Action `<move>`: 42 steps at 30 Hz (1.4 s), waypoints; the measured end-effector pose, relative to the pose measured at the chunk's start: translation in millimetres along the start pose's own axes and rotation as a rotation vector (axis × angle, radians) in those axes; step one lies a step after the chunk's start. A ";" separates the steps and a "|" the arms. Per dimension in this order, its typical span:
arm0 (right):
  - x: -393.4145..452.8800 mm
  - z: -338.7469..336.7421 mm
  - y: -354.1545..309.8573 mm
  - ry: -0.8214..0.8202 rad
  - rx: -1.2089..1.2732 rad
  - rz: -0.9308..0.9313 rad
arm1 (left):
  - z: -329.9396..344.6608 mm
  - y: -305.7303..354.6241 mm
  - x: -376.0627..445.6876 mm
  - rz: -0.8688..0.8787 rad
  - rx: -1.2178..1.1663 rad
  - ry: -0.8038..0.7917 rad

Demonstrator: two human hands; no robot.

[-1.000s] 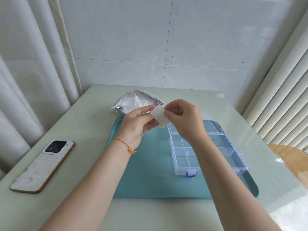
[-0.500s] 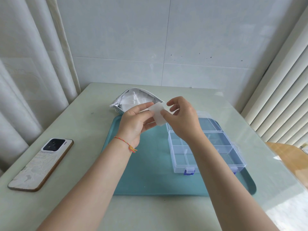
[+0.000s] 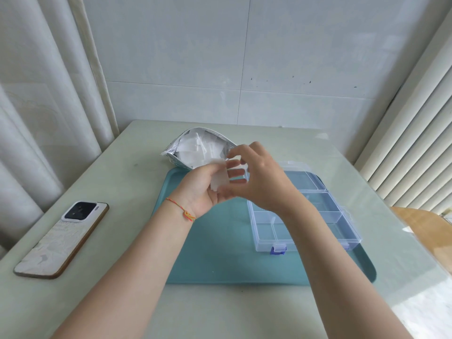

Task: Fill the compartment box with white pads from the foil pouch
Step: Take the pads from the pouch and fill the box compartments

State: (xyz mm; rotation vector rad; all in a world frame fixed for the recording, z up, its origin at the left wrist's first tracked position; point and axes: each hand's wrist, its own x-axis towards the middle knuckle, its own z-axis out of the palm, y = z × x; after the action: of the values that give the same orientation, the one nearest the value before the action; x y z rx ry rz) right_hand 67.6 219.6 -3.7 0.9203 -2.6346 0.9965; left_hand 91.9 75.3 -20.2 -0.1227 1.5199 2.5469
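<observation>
Green table, both hands holding white pad

I see the tray on the table, the compartment box on its right half. Behind the tray's left corner lies the foil pouch, pads in it. The phone lies far left.

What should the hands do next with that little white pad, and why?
Probably carry the small white pad, pinched in the left hand with the right hand at it, down into a compartment of the clear plastic compartment box. Its visible compartments look empty, while the silver foil pouch behind holds many more.
</observation>
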 end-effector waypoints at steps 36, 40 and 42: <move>-25.5 -53.3 35.5 0.069 0.377 0.368 | 45.3 -19.4 5.1 0.029 0.529 -0.128; -25.5 -52.3 57.6 0.036 0.304 0.456 | 31.9 -22.9 13.7 0.039 0.698 0.263; -23.9 -43.9 63.7 -0.033 0.225 0.481 | 27.1 -30.3 18.3 0.001 0.787 0.304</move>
State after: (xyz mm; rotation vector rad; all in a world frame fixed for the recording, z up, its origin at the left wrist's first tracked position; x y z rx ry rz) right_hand 45.7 297.0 -13.4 0.3329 -2.8813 1.4131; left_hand 80.2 115.1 -36.3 -0.4053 2.4978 1.7972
